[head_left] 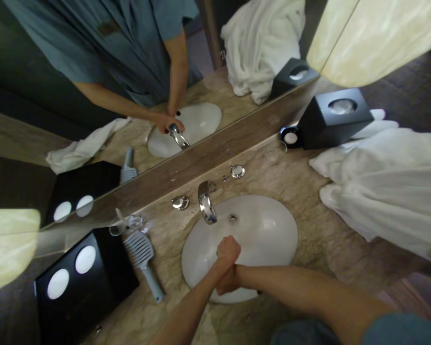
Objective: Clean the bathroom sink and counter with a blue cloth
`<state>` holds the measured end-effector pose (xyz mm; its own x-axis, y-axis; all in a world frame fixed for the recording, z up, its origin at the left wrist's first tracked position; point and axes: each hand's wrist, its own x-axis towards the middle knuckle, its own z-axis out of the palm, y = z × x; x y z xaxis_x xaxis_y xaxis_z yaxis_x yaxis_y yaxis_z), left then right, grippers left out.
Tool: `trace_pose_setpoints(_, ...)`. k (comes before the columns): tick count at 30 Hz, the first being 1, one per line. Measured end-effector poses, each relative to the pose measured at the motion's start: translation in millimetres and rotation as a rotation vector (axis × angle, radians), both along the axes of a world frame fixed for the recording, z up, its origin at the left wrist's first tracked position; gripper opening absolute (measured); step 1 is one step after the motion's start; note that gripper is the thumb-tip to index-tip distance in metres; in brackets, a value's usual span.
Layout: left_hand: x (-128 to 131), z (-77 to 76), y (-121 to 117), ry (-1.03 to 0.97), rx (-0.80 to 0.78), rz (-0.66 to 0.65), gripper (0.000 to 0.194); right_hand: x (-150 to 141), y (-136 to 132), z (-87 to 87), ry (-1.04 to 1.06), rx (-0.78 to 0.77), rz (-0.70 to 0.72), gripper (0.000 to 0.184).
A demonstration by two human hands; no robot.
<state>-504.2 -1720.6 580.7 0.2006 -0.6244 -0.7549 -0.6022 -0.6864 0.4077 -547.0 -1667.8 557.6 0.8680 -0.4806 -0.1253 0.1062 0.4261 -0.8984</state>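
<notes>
My left hand (230, 249) is closed in a fist over the white oval sink (273, 223), below the curved chrome faucet (205, 201). What its fingers hold, if anything, is hidden. Under my left wrist, crossing it closely, lies my right hand (226, 281). The left forearm covers much of that hand, and its fingers do not show clearly. Both hands are over the basin, in front of the drain (233, 219). No running water can be made out.
Left of the sink lie a pale blue hairbrush (145, 261), clear glasses (132, 222) and a black box (89, 282). On the right are a dark tissue box (330, 120) and bunched white towels (384, 182). Chrome handles (237, 171) flank the faucet; a mirror (104, 115) stands behind.
</notes>
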Motion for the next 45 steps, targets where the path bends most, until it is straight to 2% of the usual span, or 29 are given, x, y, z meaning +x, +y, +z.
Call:
trace_pose_setpoints(2, 6.1, 7.1, 9.5, 0.192, -0.016, 0.141, 0.042, -36.2, -10.5, 12.0, -0.109, -0.202, 0.159, 0.027)
trace_pose_setpoints(3, 10.5, 10.9, 15.7, 0.294, -0.04, 0.224, 0.042, -55.8, -14.5, 17.1, -0.114, -0.319, 0.19, 0.018)
trace_pose_setpoints(4, 15.3, 14.4, 22.7, 0.379, -0.08, 0.317, 0.046, -75.1, -17.5, 20.1, -0.067, -0.424, 0.164, 0.013)
trace_pose_setpoints(5, 20.2, 17.4, 29.8, 0.434, -0.136, 0.417, 0.052, -93.3, -20.3, 20.1, 0.045, -0.504, 0.074, 0.011)
trace_pose_setpoints(7, 31.1, 21.9, 41.2, 0.465, -0.265, 0.6, 0.055, -123.1, -29.3, 11.5, 0.35, -0.494, -0.144, 0.013)
trace_pose_setpoints(8, 38.1, 24.0, 43.8, 0.445, -0.322, 0.665, 0.051, -133.4, -38.0, 4.6, 0.495, -0.459, -0.235, 0.017)
trace_pose_setpoints(10, 57.5, 30.0, 39.2, 0.326, -0.415, 0.708, 0.039, -143.7, -67.9, -5.8, 0.682, -0.47, -0.3, 0.03)
trace_pose_setpoints(11, 70.2, 34.3, 31.5, 0.24, -0.448, 0.691, 0.037, -143.7, -89.4, -6.3, 0.744, -0.56, -0.299, 0.035)
trace_pose_setpoints(13, 99.8, 45.0, 5.7, 0.036, -0.467, 0.617, 0.042, -135.1, -141.7, 5.7, 0.863, -0.802, -0.305, 0.038)
trace_pose_setpoints(16, 141.4, 62.1, -46.0, -0.262, -0.413, 0.491, 0.06, -108.5, -223.1, 44.9, 1.066, -1.191, -0.307, 0.051)
trace_pose_setpoints(17, 151.6, 66.8, -62.2, -0.341, -0.39, 0.427, 0.064, -98.6, -245.7, 57.7, 1.112, -1.323, -0.238, 0.056)
trace_pose_setpoints(19, 165.0, 73.3, -87.5, -0.453, -0.346, 0.268, 0.055, -80.8, -280.2, 75.4, 1.148, -1.511, -0.007, 0.053)
trace_pose_setpoints(21, 171.1, 75.6, -101.7, -0.532, -0.302, 0.105, 0.04, -68.8, -301.5, 81.1, 1.144, -1.563, 0.202, 0.037)
trace_pose_setpoints(23, 174.1, 74.3, -107.3, -0.612, -0.269, -0.016, 0.036, -64.0, -313.5, 78.7, 1.13, -1.571, 0.278, 0.031)
trace_pose_setpoints(27, 182.9, 67.9, -107.9, -0.704, -0.225, -0.202, 0.041, -68.7, -324.3, 71.7, 1.099, -1.601, 0.38, 0.033)
trace_pose_setpoints(31, 196.9, 61.5, -103.6, -0.721, -0.28, -0.409, 0.054, -74.5, -328.6, 72.1, 1.09, -1.613, 0.4, 0.044)
trace_pose_setpoints(36, 205.4, 57.4, -90.9, -0.725, -0.358, -0.47, 0.065, -74.5, -327.8, 69.0, 1.118, -1.584, 0.323, 0.04)
trace_pose_setpoints(38, 205.9, 55.5, -80.9, -0.786, -0.388, -0.394, 0.064, -78.0, -320.9, 61.2, 1.156, -1.553, 0.266, 0.042)
trace_pose_setpoints(40, 205.3, 49.7, -64.7, -0.903, -0.455, -0.137, 0.059, -87.4, -306.7, 47.3, 1.164, -1.499, 0.145, 0.051)
trace_pose_setpoints(42, 202.5, 37.8, -42.2, -0.973, -0.497, 0.179, 0.068, -102.1, -283.4, 28.1, 1.044, -1.43, -0.116, 0.059)
trace_pose_setpoints(43, 199.3, 30.0, -29.5, -0.97, -0.502, 0.286, 0.069, -110.2, -268.1, 17.6, 0.95, -1.386, -0.271, 0.06)
trace_pose_setpoints(45, 186.2, 12.8, -3.6, -0.923, -0.496, 0.337, 0.061, -122.9, -230.4, -1.4, 0.779, -1.274, -0.533, 0.058)
